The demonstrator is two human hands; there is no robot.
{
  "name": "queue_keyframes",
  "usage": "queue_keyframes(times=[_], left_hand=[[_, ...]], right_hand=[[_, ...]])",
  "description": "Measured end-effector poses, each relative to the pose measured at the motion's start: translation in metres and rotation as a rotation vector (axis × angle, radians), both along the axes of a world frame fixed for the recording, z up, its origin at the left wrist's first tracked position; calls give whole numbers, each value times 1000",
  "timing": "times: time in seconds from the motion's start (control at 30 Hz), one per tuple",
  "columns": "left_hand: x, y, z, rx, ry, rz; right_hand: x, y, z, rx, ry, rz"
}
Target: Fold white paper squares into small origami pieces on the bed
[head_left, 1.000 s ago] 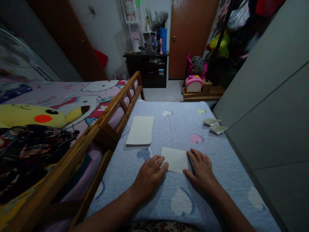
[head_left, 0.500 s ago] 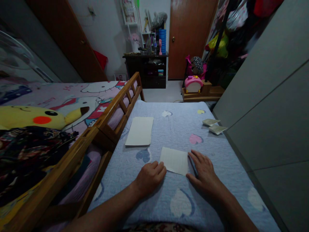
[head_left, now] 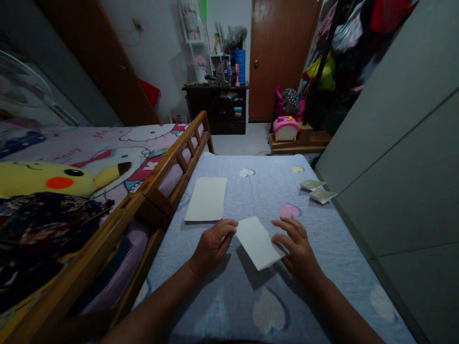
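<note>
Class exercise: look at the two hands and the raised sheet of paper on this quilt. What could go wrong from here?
The sheet of paper seems lifted off the quilt, with the left hand and right hand only at its edges, so it could slip and drop. The left hand is close to another paper sheet and might nudge it toward the wooden bed rail. The soft quilt might also let the thin sheet crease.

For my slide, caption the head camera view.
Left hand and right hand at a white sheet over a blue quilted bedspread.

Matt paper (head_left: 256, 242) — quilted cloth (head_left: 247, 167)
</note>
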State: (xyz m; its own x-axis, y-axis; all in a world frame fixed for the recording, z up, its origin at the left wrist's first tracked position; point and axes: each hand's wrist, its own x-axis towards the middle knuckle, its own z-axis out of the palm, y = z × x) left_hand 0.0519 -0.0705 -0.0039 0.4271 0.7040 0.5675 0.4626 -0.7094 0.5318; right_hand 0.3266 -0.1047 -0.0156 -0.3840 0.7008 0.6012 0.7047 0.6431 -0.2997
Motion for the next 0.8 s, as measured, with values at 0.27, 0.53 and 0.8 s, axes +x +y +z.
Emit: queue_keyframes(times=[0.27, 0.53, 0.8], left_hand=[[12, -24, -9, 164, 396, 31], [19, -42, -18, 7, 413, -29], [25, -36, -5, -594, 187, 179]], right_hand=[[-22, -12, -2, -87, -23, 15], [-25, -16, 0, -387, 48, 149], [-32, -13, 5, -710, 158, -54]])
